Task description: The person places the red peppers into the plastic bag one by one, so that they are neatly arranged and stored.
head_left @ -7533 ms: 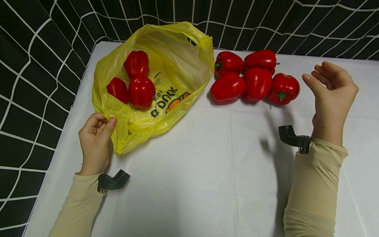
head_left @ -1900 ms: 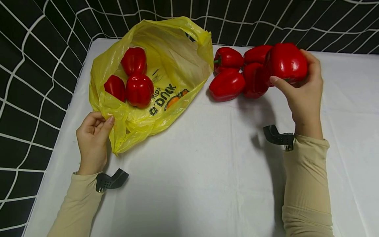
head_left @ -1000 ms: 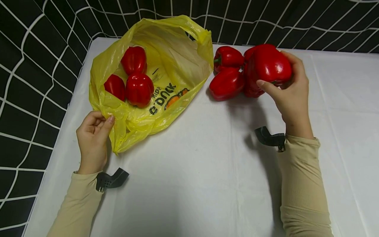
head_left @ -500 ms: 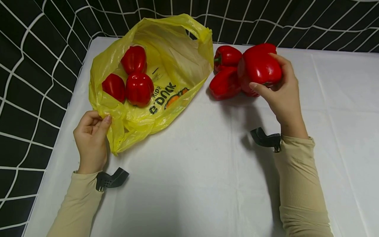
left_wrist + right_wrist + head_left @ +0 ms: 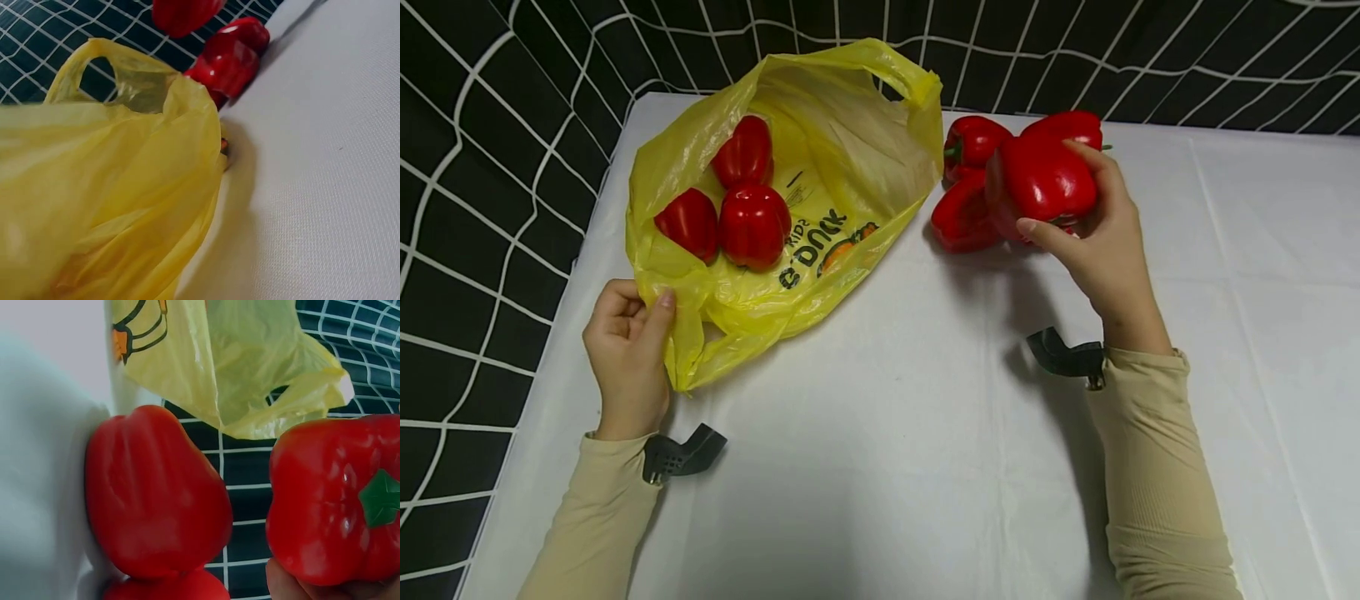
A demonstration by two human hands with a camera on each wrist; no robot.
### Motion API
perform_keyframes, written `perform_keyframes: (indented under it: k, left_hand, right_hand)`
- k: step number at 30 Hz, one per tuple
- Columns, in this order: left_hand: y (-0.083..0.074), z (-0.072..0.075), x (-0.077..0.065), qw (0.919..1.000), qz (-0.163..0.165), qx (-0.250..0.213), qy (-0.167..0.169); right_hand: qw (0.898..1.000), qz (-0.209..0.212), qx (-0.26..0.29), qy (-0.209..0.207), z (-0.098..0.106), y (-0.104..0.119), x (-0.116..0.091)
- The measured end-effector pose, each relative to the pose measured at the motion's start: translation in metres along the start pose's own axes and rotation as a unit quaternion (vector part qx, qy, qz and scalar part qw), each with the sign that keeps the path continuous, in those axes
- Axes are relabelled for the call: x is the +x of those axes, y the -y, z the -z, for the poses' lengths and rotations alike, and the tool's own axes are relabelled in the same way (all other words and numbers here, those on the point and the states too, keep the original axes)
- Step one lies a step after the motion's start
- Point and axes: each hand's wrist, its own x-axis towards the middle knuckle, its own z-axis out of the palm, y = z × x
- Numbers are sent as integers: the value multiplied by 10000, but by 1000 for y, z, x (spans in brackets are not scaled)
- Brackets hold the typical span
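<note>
My right hand [image 5: 1108, 250] grips a red bell pepper [image 5: 1045, 179] above the others, thumb on the near side. Its green stem faces the right wrist camera, where this pepper [image 5: 319, 500] is at the right. With thumb and fingers, my left hand [image 5: 628, 358] pinches the near-left edge of a yellow plastic bag [image 5: 865, 125]. The bag lies with its mouth wide, and three red bell peppers [image 5: 754, 225] sit inside at its left. In the left wrist view the bag [image 5: 137, 187] hides the hand.
Beside the bag lies a cluster of red bell peppers [image 5: 964, 218], partly hidden under the held one. One of them [image 5: 156, 494] is close in the right wrist view. A dark wall with white netting [image 5: 1150, 58] borders the white table [image 5: 865, 467] at the back and left.
My right hand, bare at first, has taken the rightmost pepper, lifted it and carried it left over the cluster. My left hand has drawn the bag's edge slightly left.
</note>
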Motion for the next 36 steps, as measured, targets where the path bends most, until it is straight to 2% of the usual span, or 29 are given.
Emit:
perform_keyframes:
  k: [3, 7, 15, 21, 28, 30, 36]
  left_hand:
    - [0, 0, 0, 9999, -19, -9, -106]
    - [0, 0, 0, 9998, -92, -151, -82]
    - [0, 0, 1, 9995, -321, 42, -21]
    - [-1, 1, 1, 9994, -324, 76, -20]
    - [1, 1, 2, 9992, -402, -35, 41]
    - [1, 2, 2, 9990, -435, 65, 50]
    - [1, 0, 2, 9993, -307, -227, -40]
  right_hand:
    - [9998, 4, -140, 106, -2, 1, -1]
    - [9997, 14, -108, 239, -5, 2, -1]
    - [9979, 43, -411, 490, -12, 5, -4]
    - [9961, -5, -537, 706, -19, 7, -7]
    - [9965, -14, -246, 793, -26, 9, -9]
    - [9968, 14, -153, 788, -28, 9, -9]
    - [9971, 38, 207, 726, -32, 10, -9]
